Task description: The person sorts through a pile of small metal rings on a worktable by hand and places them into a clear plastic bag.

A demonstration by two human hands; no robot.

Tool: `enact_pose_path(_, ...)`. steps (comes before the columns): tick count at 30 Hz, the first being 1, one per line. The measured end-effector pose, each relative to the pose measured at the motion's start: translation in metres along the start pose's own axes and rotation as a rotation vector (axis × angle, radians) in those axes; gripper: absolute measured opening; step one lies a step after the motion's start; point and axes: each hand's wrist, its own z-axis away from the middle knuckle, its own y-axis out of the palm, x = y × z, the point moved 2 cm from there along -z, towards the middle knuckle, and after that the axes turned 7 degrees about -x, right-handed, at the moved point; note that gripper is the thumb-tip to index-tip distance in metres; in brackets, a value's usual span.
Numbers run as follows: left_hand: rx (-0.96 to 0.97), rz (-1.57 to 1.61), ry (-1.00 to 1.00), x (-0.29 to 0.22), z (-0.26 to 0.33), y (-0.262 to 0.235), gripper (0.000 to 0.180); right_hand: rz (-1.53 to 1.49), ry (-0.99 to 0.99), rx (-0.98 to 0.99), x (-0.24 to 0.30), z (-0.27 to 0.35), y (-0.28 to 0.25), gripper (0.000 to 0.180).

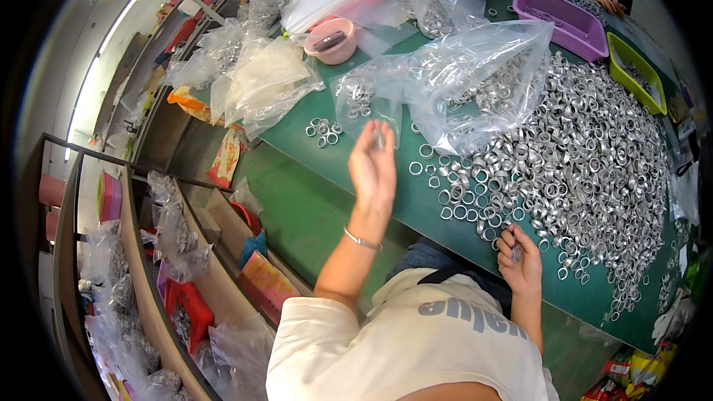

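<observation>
A big heap of silver metal rings (572, 171) covers the right of the green table. My left hand (373, 167), slightly blurred, is raised at the table's near edge, with silver rings (379, 139) in its curled fingers. Just beyond it lies a clear plastic bag (386, 115) with more rings inside. To its left sits a small group of loose rings (323, 131). At the near edge of the heap, my right hand (522, 263) is closed round silver rings (516, 253), its fingertips close to the loose rings. How many rings each hand holds is hard to make out.
A large clear bag (483, 74) lies across the heap's far left. Farther back are a pink bowl (330, 43), a purple basket (561, 18) and a green basket (637, 74). Another person's hand (613, 6) rests at the far right. Shelves with bagged parts (178, 245) stand left.
</observation>
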Motion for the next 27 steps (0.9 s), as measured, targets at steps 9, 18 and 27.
enact_pose_path(9,0.197,-0.520,0.345,0.009,-0.057,0.006,0.048,-0.060,0.041,0.117,-0.001,-0.001,0.000,0.010)
enact_pose_path(18,-0.242,-0.813,0.980,-0.034,-0.054,-0.087,0.032,-0.106,-0.032,0.094,-0.007,0.003,0.015,0.022)
enact_pose_path(27,0.236,-1.942,0.921,-0.085,-0.167,-0.101,0.073,-0.271,0.182,0.160,-0.026,-0.011,0.027,0.036)
